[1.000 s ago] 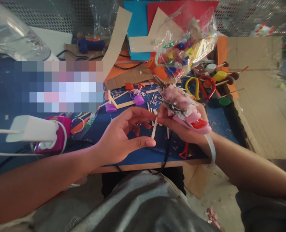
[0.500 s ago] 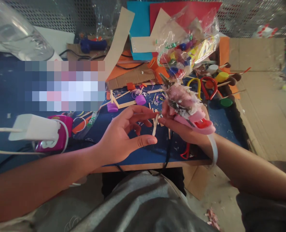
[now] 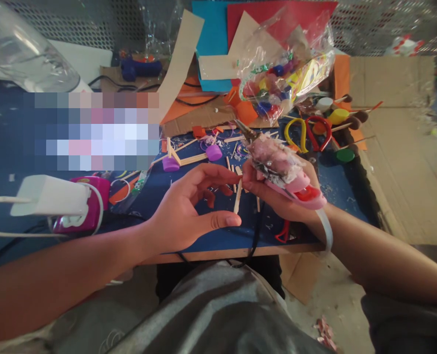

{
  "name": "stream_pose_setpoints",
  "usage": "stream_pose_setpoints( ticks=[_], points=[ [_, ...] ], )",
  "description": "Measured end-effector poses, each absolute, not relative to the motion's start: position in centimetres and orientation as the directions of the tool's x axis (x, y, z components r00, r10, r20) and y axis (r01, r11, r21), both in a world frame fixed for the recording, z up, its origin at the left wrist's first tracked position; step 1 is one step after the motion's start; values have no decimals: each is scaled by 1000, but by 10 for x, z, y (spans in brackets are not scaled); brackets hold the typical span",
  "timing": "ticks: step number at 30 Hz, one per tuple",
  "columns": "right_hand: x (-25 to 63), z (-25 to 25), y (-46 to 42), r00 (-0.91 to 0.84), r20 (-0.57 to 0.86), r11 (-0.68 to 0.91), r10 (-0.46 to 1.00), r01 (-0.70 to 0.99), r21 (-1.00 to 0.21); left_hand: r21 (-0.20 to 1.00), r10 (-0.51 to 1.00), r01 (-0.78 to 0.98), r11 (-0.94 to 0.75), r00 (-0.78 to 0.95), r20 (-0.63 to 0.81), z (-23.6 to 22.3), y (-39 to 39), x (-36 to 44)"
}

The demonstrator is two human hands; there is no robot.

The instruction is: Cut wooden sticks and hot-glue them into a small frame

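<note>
Down at the lower centre, just past the near edge of the blue tabletop (image 3: 211, 242), here's the left hand (image 3: 179, 211), thumb and fingertips closed on the two ends of a slim wooden craft stick (image 3: 237, 196). Right of centre, the right hand (image 3: 275, 197) is wrapped round a pink glue gun (image 3: 273, 155), its body crusted with whitish residue, metal nozzle tilted to the upper left, and those fingertips are right at the stick's far end! Over on the left, a white charger (image 3: 48, 196) sits in a pink socket box (image 3: 106, 189). Beyond the hands, purple caps (image 3: 214, 152) lie among loose sticks; farther up, a clear plastic bag (image 3: 288, 64) rests before a red sheet (image 3: 263, 12).
</note>
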State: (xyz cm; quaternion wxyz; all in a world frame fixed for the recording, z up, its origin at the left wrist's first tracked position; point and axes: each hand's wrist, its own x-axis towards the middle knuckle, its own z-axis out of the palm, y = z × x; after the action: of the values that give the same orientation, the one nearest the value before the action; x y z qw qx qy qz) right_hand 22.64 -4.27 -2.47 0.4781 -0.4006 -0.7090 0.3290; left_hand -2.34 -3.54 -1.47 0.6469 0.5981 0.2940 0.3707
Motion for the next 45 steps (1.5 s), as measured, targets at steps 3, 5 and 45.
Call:
stream_pose_setpoints(
  ticks=[3, 5, 45],
  points=[
    [225, -23, -43, -235, 373, 428, 898, 259, -866, 994, 833, -108, -1, 550, 61, -13, -36, -24],
    [225, -22, -43, -231, 357, 410, 905, 255, -876, 996, 837, -93, -3, 544, 54, -12, -36, -23],
    [230, -22, -41, -314, 285, 365, 906, 237, -900, 996, 860, -88, -29, 506, 70, -14, -38, -24]
  ],
)
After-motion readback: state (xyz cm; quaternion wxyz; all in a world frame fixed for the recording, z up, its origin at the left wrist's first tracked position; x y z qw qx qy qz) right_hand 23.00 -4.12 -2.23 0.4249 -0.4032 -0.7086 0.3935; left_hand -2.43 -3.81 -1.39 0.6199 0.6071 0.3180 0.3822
